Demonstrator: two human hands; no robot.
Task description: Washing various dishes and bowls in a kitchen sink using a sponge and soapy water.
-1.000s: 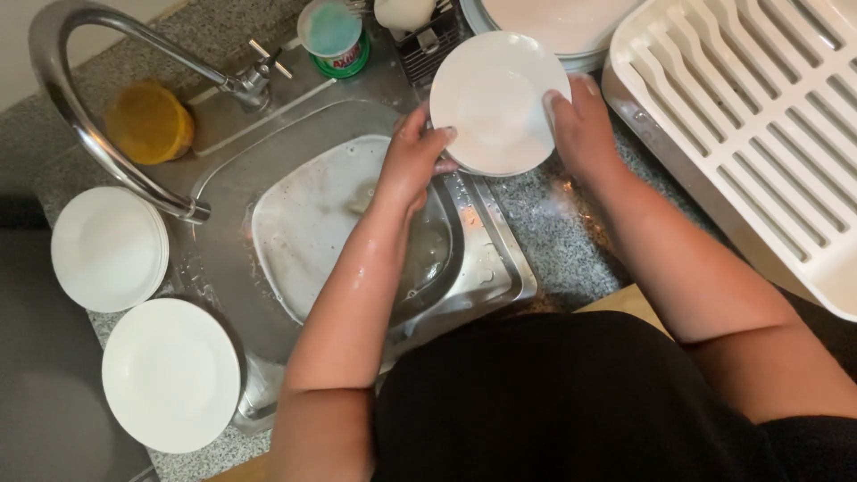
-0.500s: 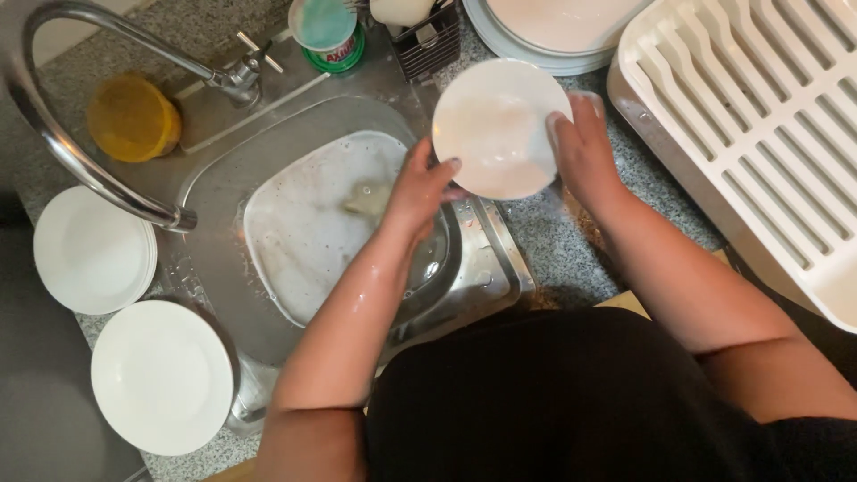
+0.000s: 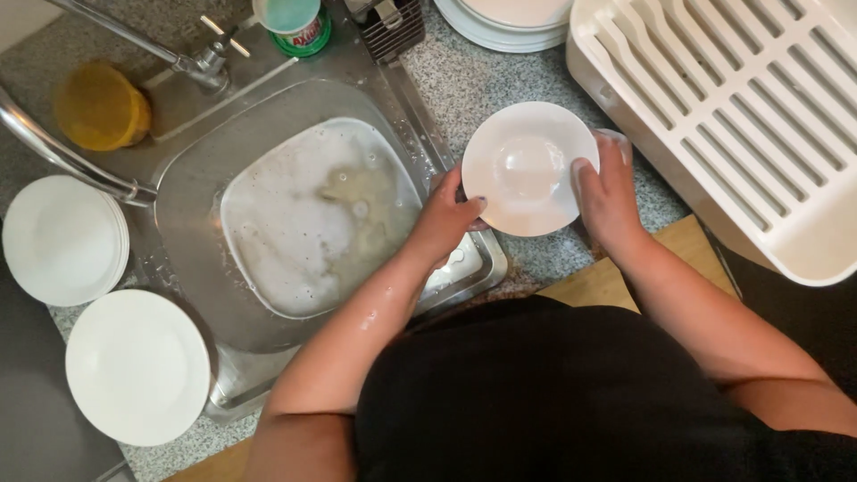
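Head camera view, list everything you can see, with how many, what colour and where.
small plate: one, white, held over the speckled counter between sink and rack
basin: one, clear, in the sink, filled with soapy water
tap: one, metal, at the back of the sink
plate stacks: two, white, left of the sink, the nearer at
plates at top edge: a stack, white, count unclear
drying rack: one, white, right side
sponge: one, yellow, behind the sink
bottle: one, green cap, beside the tap
left hand: grips the plate's left rim
right hand: grips the plate's right rim
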